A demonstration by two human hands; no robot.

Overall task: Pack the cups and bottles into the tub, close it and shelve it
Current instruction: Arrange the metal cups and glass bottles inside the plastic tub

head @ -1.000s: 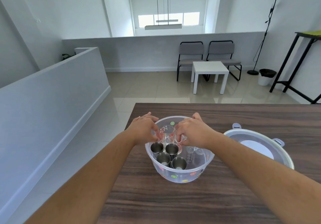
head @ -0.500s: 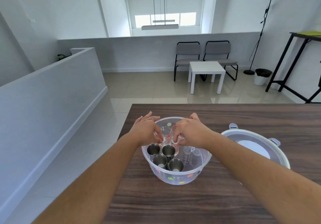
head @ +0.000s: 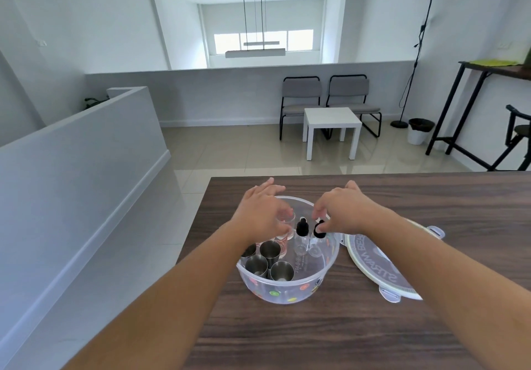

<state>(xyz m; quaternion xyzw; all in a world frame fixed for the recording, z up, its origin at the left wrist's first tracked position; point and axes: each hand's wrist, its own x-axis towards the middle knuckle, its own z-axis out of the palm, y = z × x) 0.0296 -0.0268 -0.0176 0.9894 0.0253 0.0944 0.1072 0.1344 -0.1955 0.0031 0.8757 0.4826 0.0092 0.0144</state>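
White walls, tiled floor (head: pixel 230 151), two grey chairs (head: pixel 330 97), possibly a bin (head: pixel 419 131).

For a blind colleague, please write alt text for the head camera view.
Two hands, left hand and right hand, reach into a clear tub holding steel cups and dropper bottles; its lid lies alongside.

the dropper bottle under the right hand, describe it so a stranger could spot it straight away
On the dark wooden table stands a clear round tub. Two small clear dropper bottles stand at its far right side. This dropper bottle is the right one, its black cap pinched by the right hand.
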